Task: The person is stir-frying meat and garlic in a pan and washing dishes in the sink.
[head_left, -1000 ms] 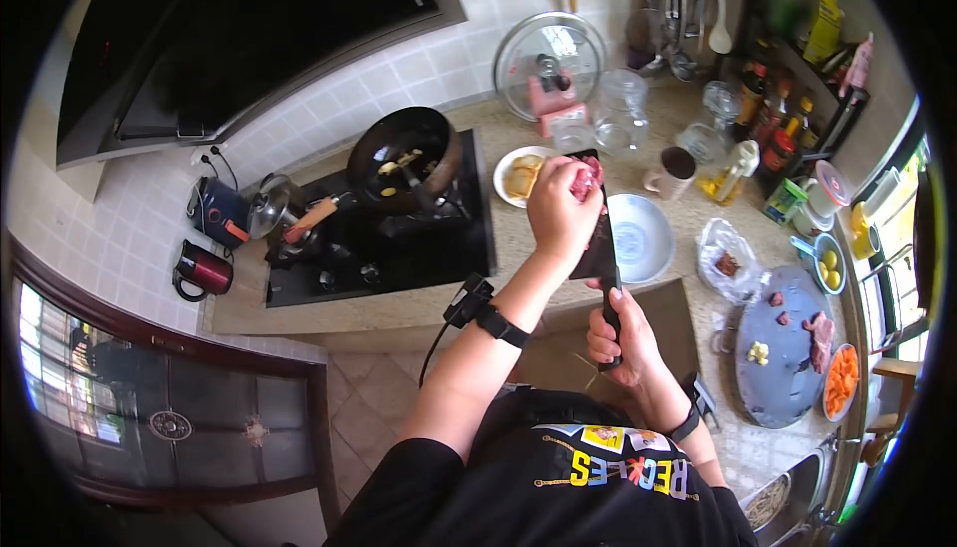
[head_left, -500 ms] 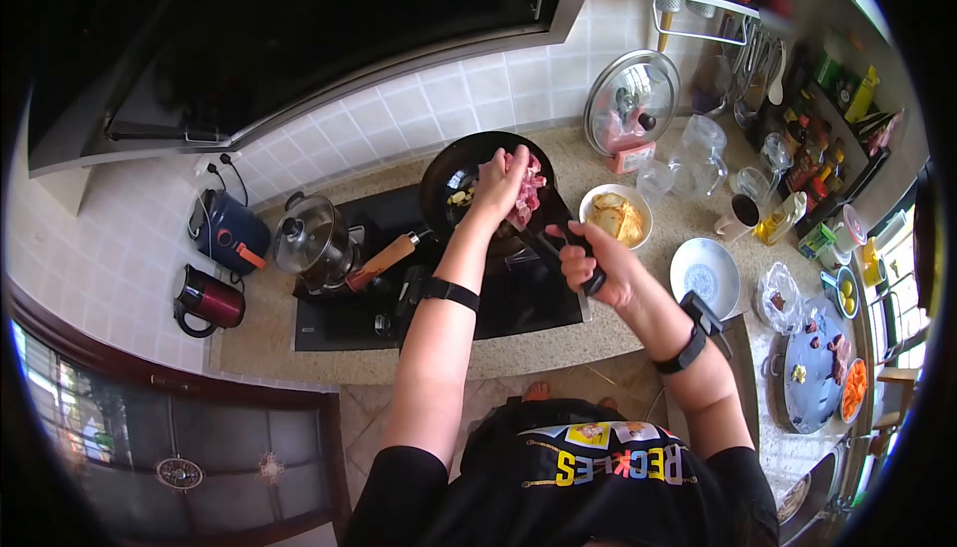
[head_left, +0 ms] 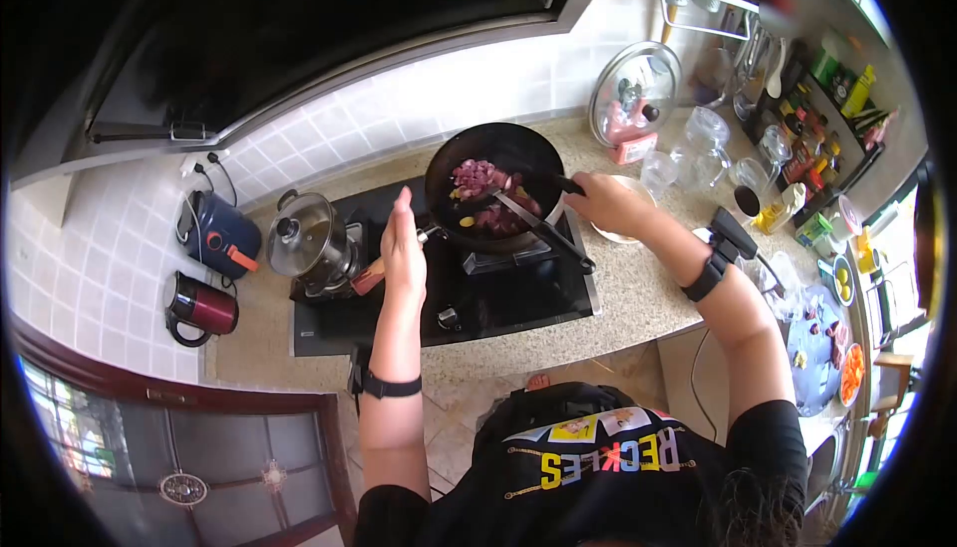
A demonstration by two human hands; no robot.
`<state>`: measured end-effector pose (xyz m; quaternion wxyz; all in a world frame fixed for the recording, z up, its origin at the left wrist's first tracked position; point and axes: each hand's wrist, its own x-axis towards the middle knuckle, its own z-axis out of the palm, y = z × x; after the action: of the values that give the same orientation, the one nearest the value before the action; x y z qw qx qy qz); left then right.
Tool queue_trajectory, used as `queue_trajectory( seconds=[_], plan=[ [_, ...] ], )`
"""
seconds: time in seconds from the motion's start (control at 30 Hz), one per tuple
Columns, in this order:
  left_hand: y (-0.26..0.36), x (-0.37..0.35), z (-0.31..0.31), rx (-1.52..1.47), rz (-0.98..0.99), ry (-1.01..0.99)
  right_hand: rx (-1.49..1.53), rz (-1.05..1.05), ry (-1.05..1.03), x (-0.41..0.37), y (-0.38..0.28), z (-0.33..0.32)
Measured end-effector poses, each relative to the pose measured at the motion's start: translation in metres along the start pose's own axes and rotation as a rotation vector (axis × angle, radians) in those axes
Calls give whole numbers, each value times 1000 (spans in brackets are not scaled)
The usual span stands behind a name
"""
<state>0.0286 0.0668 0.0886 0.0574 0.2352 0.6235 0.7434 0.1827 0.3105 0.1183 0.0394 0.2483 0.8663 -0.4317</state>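
Note:
A black wok stands on the cooktop with pieces of raw red meat and some yellow bits in it. A metal spatula leans in the wok, its black handle sticking out over the near right rim. At the wok's right rim my right hand is closed around its black side handle. My left hand is raised left of the wok, fingers stretched out, with nothing in it. Just behind that hand is the wok's wooden handle, partly covered by it.
A lidded pot sits on the left burner. Behind my right arm is a partly hidden white bowl. A glass lid leans on the wall; jars and bottles line the right counter. A kettle stands far left.
The meat has left my left hand and lies in the wok. That hand has drawn back left. My right hand has let go of the spatula and moved up to the wok's side handle.

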Motion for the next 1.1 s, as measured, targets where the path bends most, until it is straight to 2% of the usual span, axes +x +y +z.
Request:
queue_trajectory(
  seconds=[0.07, 0.2, 0.23, 0.27, 0.3, 0.33, 0.37, 0.4, 0.47, 0.53, 0.67, 0.77, 0.93, 1.0, 1.1],
  plan=[
    [11, -19, 5, -82, 16, 12, -458, -418, 300, 14, 27, 15],
    [35, -59, 34, -212, 73, -30, -236, -321, 309, -19, 15, 5],
    [40, -70, 44, -243, 85, -54, -102, -150, 246, -33, 10, -1],
    [45, -82, 55, -277, 99, -86, 214, 0, 101, -42, 18, -6],
    [49, -95, 67, -311, 96, -133, 400, 38, 129, -62, 19, -9],
    [53, -111, 85, -356, 87, -193, 724, 4, 115, -71, 39, -7],
    [57, -125, 101, -390, 69, -275, 927, 91, 140, -93, 43, -8],
    [58, -142, 121, -367, 45, -307, 1124, 76, 98, -115, 59, -10],
    [58, -174, 166, -347, 5, -415, 1465, 10, 28, -150, 104, -15],
    [54, -202, 211, -348, -91, -527, 1600, 3, 128, -199, 137, -22],
    [38, -265, 305, -362, -246, -724, 1693, 48, 428, -304, 213, -37],
    [16, -318, 382, -320, -353, -831, 1653, 59, 624, -389, 267, -48],
    [-33, -398, 521, -256, -355, -1209, 1606, 177, 957, -512, 349, -45],
    [-61, -423, 567, -252, -362, -1275, 1542, 237, 1082, -543, 373, -33],
    [-102, -448, 626, -17, -309, -1305, 1509, 301, 1202, -575, 396, -17]
  ],
)
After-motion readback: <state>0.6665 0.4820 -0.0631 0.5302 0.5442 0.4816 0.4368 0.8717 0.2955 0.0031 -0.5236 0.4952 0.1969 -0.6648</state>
